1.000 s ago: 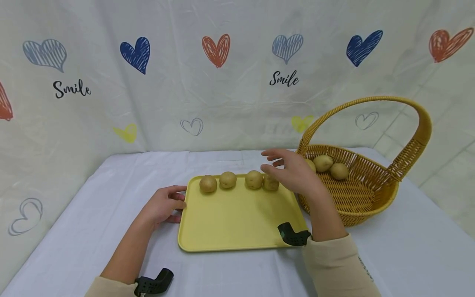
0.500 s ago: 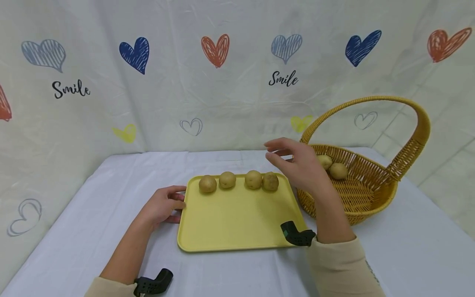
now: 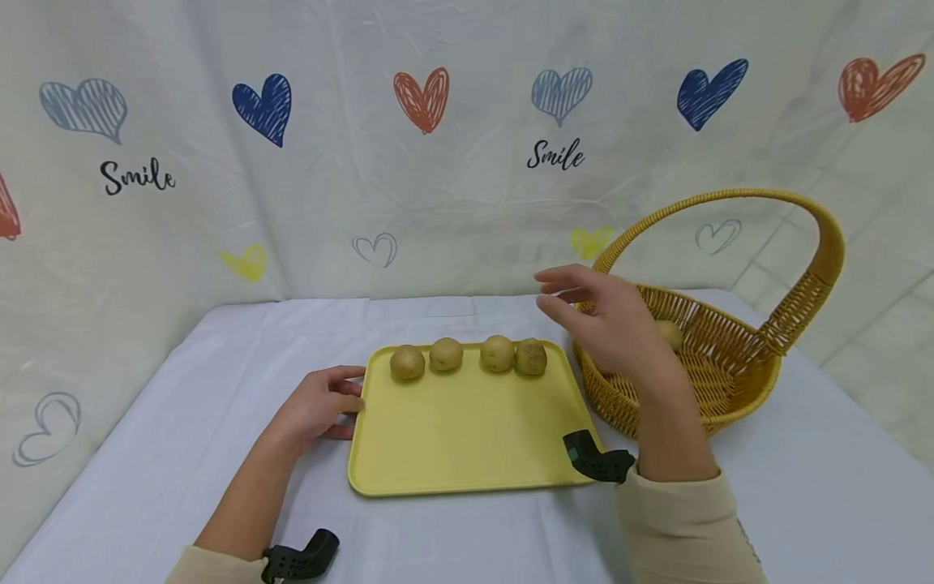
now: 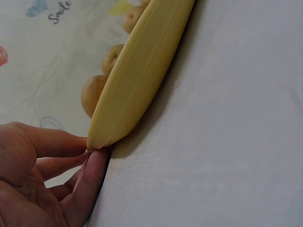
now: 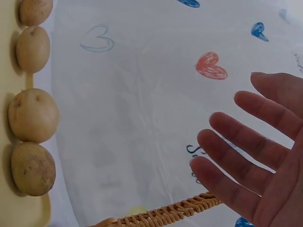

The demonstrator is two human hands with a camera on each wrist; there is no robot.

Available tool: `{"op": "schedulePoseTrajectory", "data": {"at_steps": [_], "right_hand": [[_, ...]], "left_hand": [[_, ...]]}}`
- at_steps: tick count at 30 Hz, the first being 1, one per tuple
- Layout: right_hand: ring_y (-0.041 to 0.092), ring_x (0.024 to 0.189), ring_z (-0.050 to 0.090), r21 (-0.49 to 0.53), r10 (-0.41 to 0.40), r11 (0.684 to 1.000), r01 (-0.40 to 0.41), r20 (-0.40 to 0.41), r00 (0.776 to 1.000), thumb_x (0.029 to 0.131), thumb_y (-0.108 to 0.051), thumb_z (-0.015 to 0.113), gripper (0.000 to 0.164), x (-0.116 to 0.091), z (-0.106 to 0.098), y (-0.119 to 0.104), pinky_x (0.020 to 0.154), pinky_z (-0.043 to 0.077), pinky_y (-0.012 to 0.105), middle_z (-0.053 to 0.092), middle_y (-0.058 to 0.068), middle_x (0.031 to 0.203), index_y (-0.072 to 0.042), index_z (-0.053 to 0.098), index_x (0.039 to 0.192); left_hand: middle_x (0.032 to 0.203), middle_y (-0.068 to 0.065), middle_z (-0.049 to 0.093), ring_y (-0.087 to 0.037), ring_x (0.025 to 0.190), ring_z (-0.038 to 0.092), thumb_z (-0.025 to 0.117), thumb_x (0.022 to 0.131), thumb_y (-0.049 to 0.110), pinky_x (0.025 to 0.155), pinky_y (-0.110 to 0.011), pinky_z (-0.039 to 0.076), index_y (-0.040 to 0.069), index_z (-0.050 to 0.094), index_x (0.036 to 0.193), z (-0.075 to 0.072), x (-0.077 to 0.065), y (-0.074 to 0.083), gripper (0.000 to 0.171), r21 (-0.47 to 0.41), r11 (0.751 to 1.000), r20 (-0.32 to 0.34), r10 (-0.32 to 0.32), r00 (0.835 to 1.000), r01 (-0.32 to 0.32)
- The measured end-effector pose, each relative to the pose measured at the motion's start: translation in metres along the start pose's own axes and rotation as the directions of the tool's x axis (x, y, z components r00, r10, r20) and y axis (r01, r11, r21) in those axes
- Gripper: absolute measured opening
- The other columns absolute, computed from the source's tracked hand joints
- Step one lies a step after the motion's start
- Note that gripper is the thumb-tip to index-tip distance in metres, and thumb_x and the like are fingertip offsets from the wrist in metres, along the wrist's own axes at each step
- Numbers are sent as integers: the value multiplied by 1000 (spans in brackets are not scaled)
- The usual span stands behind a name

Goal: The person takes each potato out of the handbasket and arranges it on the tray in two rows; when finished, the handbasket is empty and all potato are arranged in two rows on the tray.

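My left hand (image 3: 315,408) is at the left edge of a yellow rectangular tray (image 3: 467,438). Seen from the left wrist, its fingertips pinch the tray's rim at the corner. Several potatoes (image 3: 498,354) stand in a row along the tray's far edge, the two on the right side by side. My right hand (image 3: 609,320) hovers over the left side of a wicker basket (image 3: 759,389), palm bare and fingers (image 5: 246,137) loosely spread. One potato (image 3: 670,334) shows inside the basket; the hand and forearm hide the basket's left part.
The basket's tall arched handle (image 3: 730,195) rises at the right. A white cloth (image 3: 233,381) covers the table. Behind it hangs a white sheet (image 3: 321,186) printed with hearts. Black wrist devices (image 3: 302,558) are on both wrists.
My right hand has moved up and right, from above the tray's far right corner to over the basket, now covering potatoes in it. My left hand and the row of potatoes stay put.
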State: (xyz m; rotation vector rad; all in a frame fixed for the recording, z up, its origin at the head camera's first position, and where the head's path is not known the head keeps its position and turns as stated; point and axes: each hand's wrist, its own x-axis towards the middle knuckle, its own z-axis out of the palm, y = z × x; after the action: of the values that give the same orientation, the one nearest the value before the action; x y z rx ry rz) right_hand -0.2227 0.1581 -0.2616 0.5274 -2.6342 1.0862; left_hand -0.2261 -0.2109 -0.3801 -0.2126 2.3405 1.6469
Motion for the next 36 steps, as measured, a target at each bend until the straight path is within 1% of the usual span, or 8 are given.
{"op": "schedulePoseTrajectory", "data": {"at_steps": [3, 10, 17, 24, 27, 31, 34, 36], "right_hand": [[30, 118, 66, 8, 14, 1000, -14, -4, 1000, 104, -34, 62, 37, -3, -5, -1, 92, 54, 48, 69, 8, 129, -18, 65, 138], [27, 114, 66, -3, 3, 1000, -3, -22, 1000, 104, -37, 61, 39, -8, -13, 2, 87, 54, 42, 70, 8, 128, -18, 65, 138], [27, 114, 65, 13, 9, 1000, -8, -46, 999, 105, -38, 59, 41, -10, -23, 8, 89, 51, 41, 67, 10, 134, -16, 64, 139], [14, 101, 66, 25, 74, 997, -72, -64, 995, 104, -41, 59, 39, -11, -35, 21, 81, 53, 20, 69, 5, 129, -19, 66, 136], [9, 97, 67, 43, 102, 994, -101, -34, 994, 104, -41, 60, 40, -8, -40, 29, 80, 54, 17, 69, 8, 128, -15, 67, 134], [5, 97, 68, 39, 153, 987, -154, 29, 988, 104, -43, 59, 42, -4, -51, 38, 81, 57, 17, 68, 11, 128, -13, 67, 133], [10, 103, 66, 7, 198, 980, -199, 90, 976, 105, -43, 57, 43, 0, -58, 45, 83, 58, 20, 67, 10, 129, -12, 65, 133], [16, 109, 65, -18, 220, 975, -220, 140, 965, 106, -42, 57, 43, 3, -60, 50, 87, 59, 28, 66, 10, 131, -11, 65, 134]], "left_hand": [[124, -13, 54, -21, 95, 62, 65, 95, 1, 70, -35, 64, 8, 46, 154, 0, 0, 0, 63, 3, 1000, -2, -5, 1000, 5], [125, -13, 54, -21, 96, 62, 64, 94, 1, 71, -35, 64, 9, 47, 154, 1, -1, -2, 62, 3, 1000, -16, -20, 1000, 20], [125, -14, 53, -21, 96, 62, 64, 95, 2, 71, -35, 64, 8, 47, 154, 1, 1, -1, 62, 12, 1000, -12, -10, 1000, 10], [126, -14, 53, -21, 95, 63, 64, 95, 2, 72, -35, 64, 9, 47, 154, 1, 1, -1, 62, 7, 1000, -7, -7, 1000, 7], [127, -14, 53, -21, 96, 62, 64, 95, 2, 72, -35, 64, 8, 45, 155, -1, -2, 0, 63, 9, 1000, -8, -4, 1000, 4], [127, -14, 52, -21, 96, 61, 63, 95, 1, 71, -34, 64, 8, 44, 155, -3, -3, 2, 63, 14, 1000, -7, -1, 1000, 1], [126, -14, 52, -21, 96, 62, 64, 95, 1, 72, -35, 64, 8, 45, 155, -2, -1, 2, 63, 8, 1000, 3, -1, 1000, 1], [126, -14, 53, -21, 96, 61, 64, 95, 1, 71, -35, 64, 7, 44, 155, -2, -1, 0, 64, 7, 1000, 9, -1, 1000, 1]]}}
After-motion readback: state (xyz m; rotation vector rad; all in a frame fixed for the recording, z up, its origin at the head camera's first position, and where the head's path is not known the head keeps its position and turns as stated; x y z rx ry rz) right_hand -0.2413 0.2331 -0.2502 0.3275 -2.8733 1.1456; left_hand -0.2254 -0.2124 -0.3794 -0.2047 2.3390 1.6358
